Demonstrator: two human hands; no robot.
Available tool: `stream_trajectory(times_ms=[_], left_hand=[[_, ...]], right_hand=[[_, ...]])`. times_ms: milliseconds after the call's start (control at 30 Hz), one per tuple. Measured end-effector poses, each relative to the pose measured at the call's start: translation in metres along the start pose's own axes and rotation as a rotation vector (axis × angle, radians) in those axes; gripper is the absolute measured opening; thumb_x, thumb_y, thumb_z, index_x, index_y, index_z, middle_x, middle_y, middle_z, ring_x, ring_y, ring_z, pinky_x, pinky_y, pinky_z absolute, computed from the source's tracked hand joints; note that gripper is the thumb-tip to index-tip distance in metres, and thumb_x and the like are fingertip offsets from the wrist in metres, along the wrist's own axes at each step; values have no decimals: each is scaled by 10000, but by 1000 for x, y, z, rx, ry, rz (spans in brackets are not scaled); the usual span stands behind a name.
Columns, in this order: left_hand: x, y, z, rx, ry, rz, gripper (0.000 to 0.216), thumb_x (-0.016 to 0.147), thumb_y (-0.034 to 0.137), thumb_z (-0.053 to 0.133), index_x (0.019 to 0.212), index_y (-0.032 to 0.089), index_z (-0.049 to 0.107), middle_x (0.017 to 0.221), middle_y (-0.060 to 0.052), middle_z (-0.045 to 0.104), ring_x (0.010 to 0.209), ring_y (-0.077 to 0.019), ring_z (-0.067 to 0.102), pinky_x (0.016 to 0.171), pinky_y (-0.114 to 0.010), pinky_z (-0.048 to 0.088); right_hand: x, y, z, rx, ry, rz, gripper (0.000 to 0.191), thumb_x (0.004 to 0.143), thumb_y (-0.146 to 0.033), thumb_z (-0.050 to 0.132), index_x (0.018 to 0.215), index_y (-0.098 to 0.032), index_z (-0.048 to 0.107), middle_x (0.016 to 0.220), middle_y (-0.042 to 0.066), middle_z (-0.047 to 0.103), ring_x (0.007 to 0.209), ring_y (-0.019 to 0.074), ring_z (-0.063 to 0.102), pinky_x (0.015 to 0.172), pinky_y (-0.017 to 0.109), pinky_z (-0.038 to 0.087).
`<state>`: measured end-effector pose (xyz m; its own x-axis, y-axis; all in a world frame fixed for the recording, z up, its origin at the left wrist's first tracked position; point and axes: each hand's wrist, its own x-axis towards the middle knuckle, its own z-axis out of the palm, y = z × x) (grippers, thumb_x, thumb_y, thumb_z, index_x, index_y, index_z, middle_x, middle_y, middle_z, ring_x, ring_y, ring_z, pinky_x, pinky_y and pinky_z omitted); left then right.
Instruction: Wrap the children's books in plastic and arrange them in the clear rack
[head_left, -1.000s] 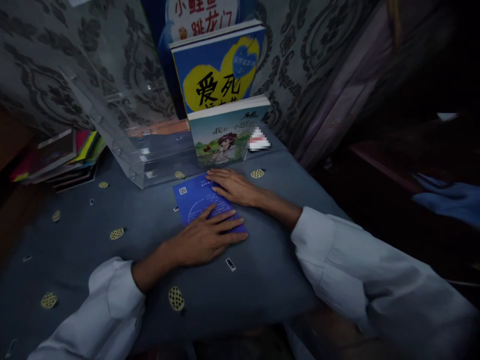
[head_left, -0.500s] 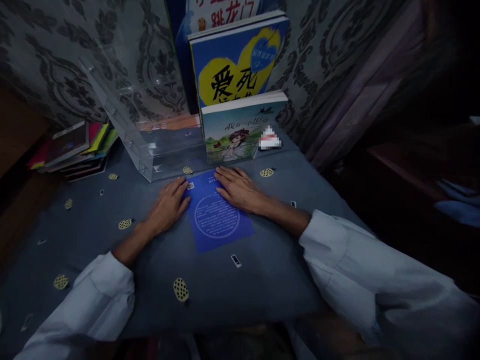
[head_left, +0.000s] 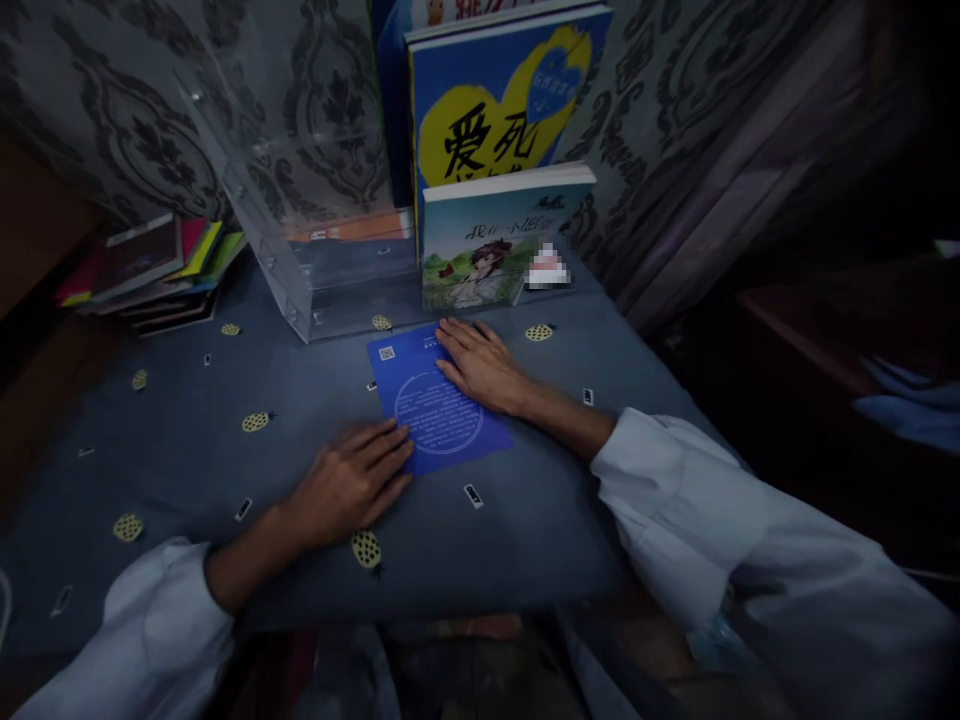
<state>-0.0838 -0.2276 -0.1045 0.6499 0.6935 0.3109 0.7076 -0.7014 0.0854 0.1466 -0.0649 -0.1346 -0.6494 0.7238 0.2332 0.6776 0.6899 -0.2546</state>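
Observation:
A blue printed sheet (head_left: 435,440) with a ring of white text and a small square code lies flat on the cloth-covered table. My right hand (head_left: 480,365) rests palm down on its upper right part, fingers stretched out and pointing to the far edge. At the sheet's lower left edge is my left hand (head_left: 356,475), fingers extended, with the fingertips touching the paper. Neither hand has closed on anything. Just beyond the sheet, a thin green picture book (head_left: 480,250) stands upright in a clear acrylic rack (head_left: 300,300).
A yellow and blue book (head_left: 442,85) stands behind the green one. To the left lies a stack of colourful booklets (head_left: 150,270). The dark patterned tablecloth (head_left: 540,540) has its near edge close to my body. A patterned curtain (head_left: 667,90) hangs behind.
My left hand has slid from the sheet's upper left corner toward me to its lower left edge. My right hand stays on the sheet. The view has shifted slightly.

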Motion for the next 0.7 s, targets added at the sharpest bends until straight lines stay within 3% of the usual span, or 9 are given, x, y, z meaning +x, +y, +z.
stream_trajectory(times_ms=[200, 467, 600, 700], left_hand=[[-2, 12, 3, 20, 56, -35, 311, 1028, 319, 514, 1223, 160, 696, 1260, -110, 723, 1236, -249, 654, 1028, -422, 568], [1, 6, 6, -68, 173, -73, 239, 1022, 273, 527, 1095, 185, 737, 1143, -74, 773, 1057, -206, 738, 953, -393, 598], [2, 6, 4, -83, 201, -82, 228, 1012, 242, 530, 1072, 177, 741, 1118, -82, 779, 1011, -205, 747, 901, -383, 610], [2, 6, 5, -83, 212, -72, 221, 1002, 231, 540, 1067, 181, 745, 1105, -89, 779, 993, -211, 746, 878, -380, 613]], right_hand=[[-18, -16, -4, -45, 19, -9, 496, 1029, -322, 421, 1452, -79, 509, 1538, 210, 488, 1488, 325, 372, 1212, 590, 263], [-70, -62, -5, 42, -97, -242, 550, 1046, -354, 395, 1515, -68, 425, 1590, 195, 412, 1525, 276, 304, 1247, 525, 265], [-78, -70, -3, 113, -121, -265, 550, 1045, -369, 403, 1547, -143, 393, 1616, 146, 388, 1537, 247, 274, 1256, 488, 267], [-76, -70, -7, 140, -159, -272, 551, 1049, -360, 392, 1549, -129, 385, 1629, 151, 363, 1544, 244, 250, 1265, 476, 238]])
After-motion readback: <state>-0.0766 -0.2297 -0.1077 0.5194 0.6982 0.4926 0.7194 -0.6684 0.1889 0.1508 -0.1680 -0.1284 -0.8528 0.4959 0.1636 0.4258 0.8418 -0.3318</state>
